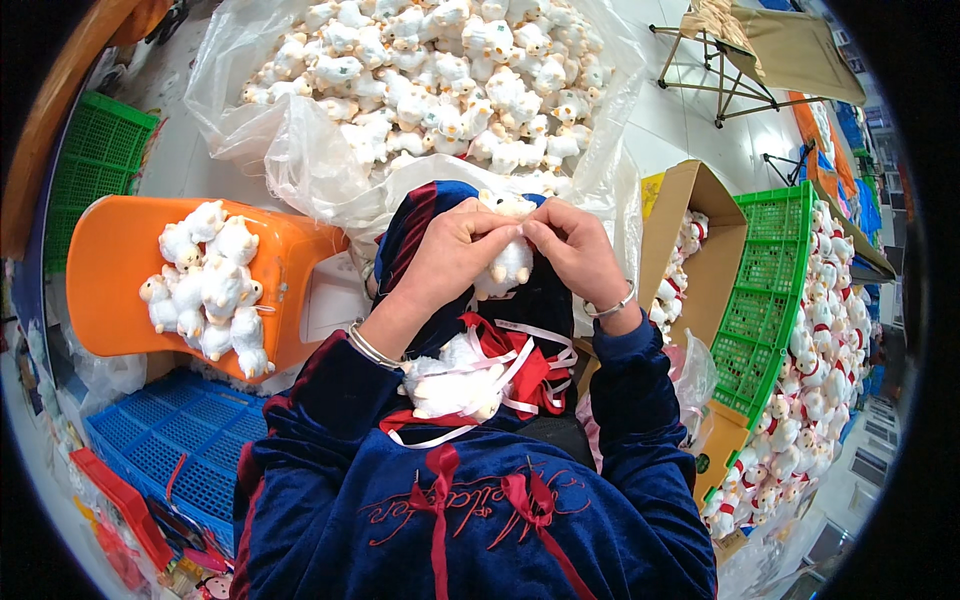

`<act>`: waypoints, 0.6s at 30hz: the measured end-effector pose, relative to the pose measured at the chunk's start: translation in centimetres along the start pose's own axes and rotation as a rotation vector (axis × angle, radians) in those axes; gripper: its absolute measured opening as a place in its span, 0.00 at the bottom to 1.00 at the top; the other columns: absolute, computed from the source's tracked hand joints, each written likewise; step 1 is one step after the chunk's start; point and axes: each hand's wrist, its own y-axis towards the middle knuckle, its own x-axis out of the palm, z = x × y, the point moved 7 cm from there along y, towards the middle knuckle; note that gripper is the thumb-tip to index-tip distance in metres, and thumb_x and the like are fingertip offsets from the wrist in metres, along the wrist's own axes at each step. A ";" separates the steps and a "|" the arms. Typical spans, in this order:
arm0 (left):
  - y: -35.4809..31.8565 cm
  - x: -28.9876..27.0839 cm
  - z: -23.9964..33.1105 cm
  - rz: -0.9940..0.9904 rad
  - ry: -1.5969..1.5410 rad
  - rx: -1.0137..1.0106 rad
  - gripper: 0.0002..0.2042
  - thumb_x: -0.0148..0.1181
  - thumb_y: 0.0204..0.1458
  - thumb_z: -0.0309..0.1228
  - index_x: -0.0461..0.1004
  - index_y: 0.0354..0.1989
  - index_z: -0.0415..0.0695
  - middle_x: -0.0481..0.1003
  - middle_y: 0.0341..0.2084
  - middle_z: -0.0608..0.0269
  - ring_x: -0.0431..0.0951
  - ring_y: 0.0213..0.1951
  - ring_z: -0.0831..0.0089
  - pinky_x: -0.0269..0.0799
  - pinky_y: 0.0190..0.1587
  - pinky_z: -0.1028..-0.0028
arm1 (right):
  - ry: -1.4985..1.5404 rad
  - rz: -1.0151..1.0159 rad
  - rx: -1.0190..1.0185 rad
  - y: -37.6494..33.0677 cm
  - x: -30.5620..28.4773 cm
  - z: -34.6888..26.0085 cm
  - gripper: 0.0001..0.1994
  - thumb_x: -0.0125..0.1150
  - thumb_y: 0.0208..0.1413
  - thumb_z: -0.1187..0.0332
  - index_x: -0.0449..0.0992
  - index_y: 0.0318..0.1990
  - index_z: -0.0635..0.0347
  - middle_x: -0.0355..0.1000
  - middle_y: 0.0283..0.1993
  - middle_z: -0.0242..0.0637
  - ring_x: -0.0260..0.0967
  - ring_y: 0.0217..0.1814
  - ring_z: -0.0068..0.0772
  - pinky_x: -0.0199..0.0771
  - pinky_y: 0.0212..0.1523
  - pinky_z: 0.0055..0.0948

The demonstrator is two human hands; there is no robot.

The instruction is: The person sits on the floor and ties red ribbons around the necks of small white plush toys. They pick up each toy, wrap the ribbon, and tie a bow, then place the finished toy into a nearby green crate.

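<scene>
A small white plush animal [508,262] stands upright over my knees, its head up and its body hanging below my fingers. My left hand [462,248] and my right hand [578,250] meet at its neck, thumbs and fingertips pinched together there. Whether a ribbon lies between the fingertips is too small to tell. On my lap, closer to my body, several more white plush toys [452,385] rest beside a tangle of red fabric pieces [545,385] and pale pink-white ribbons [520,368].
Ahead, a large clear plastic bag [300,150] holds many white plush toys. An orange stool [105,270] at left carries several more; a blue crate [180,420] is below. Rightward stand a cardboard box [705,190] and a green crate [765,300] beside plush toys with red neck ribbons [810,400].
</scene>
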 end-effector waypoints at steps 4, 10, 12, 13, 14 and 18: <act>0.1 0.0 -0.3 -0.017 -0.039 -0.001 0.11 0.65 0.60 0.35 0.85 0.45 0.42 0.75 0.30 0.64 0.74 0.35 0.75 0.71 0.41 0.76 | -0.034 -0.027 -0.053 0.2 -0.1 -0.8 0.08 0.63 0.64 0.69 0.79 0.38 0.67 0.72 0.30 0.34 0.66 0.32 0.23 0.69 0.35 0.26; 0.1 0.1 -0.5 -0.010 -0.125 -0.073 0.11 0.66 0.60 0.35 0.85 0.42 0.41 0.75 0.31 0.65 0.75 0.36 0.78 0.71 0.42 0.76 | -0.021 -0.022 -0.049 0.1 -0.1 -0.4 0.08 0.62 0.64 0.70 0.78 0.38 0.68 0.71 0.30 0.35 0.66 0.32 0.23 0.69 0.35 0.26; 0.0 0.1 -0.5 -0.008 -0.137 -0.097 0.10 0.66 0.59 0.34 0.85 0.41 0.40 0.75 0.32 0.65 0.75 0.35 0.79 0.71 0.42 0.77 | -0.017 -0.010 -0.046 0.1 -0.1 0.0 0.08 0.60 0.65 0.69 0.78 0.38 0.67 0.72 0.30 0.34 0.66 0.32 0.22 0.68 0.35 0.25; 0.0 0.2 -0.6 -0.006 -0.142 -0.113 0.10 0.67 0.59 0.34 0.85 0.41 0.39 0.75 0.32 0.66 0.75 0.35 0.80 0.71 0.41 0.78 | 0.033 0.011 0.013 0.1 -0.3 0.7 0.09 0.59 0.65 0.68 0.78 0.38 0.67 0.72 0.30 0.33 0.66 0.32 0.22 0.68 0.35 0.25; 0.0 0.2 -0.6 -0.004 -0.147 -0.128 0.10 0.67 0.59 0.34 0.85 0.41 0.39 0.75 0.33 0.66 0.75 0.35 0.80 0.71 0.41 0.78 | 0.083 0.033 0.071 0.1 -0.6 1.3 0.10 0.59 0.66 0.68 0.78 0.37 0.67 0.73 0.30 0.32 0.66 0.32 0.21 0.68 0.35 0.24; -0.1 0.3 -0.8 0.030 -0.137 -0.104 0.11 0.66 0.59 0.33 0.83 0.39 0.36 0.73 0.32 0.67 0.72 0.33 0.82 0.70 0.39 0.79 | 0.065 0.089 0.108 0.2 -1.9 1.9 0.13 0.54 0.68 0.65 0.79 0.37 0.65 0.74 0.30 0.29 0.66 0.32 0.19 0.68 0.34 0.23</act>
